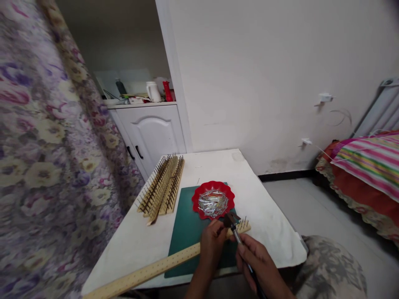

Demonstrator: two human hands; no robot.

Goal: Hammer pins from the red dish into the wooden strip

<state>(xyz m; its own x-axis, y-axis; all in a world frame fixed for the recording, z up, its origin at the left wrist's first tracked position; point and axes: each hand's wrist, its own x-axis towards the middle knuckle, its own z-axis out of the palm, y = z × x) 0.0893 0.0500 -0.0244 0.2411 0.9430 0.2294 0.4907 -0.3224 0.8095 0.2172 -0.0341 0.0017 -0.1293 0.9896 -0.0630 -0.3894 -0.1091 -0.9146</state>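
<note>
My right hand (257, 259) is wrapped round the dark handle of a hammer (237, 236). The hammer's head is right beside the fingertips of my left hand (213, 238), which are pinched together over a long wooden strip (174, 261). Whatever those fingers hold is too small or hidden to make out. Rows of small holes or marks run along the strip, and several nails (245, 223) stand up from its far right end. Just beyond my hands, a red scalloped bowl (230, 195) contains a heap of loose silvery nails (213, 203).
Under the bowl and strip lies a green cutting mat (183, 224) on a white-covered table (249, 182). Wooden strips bristling with upright nails (163, 187) are at the left. A floral curtain (62, 166) hangs along the left side; a bed (364, 166) is at the right.
</note>
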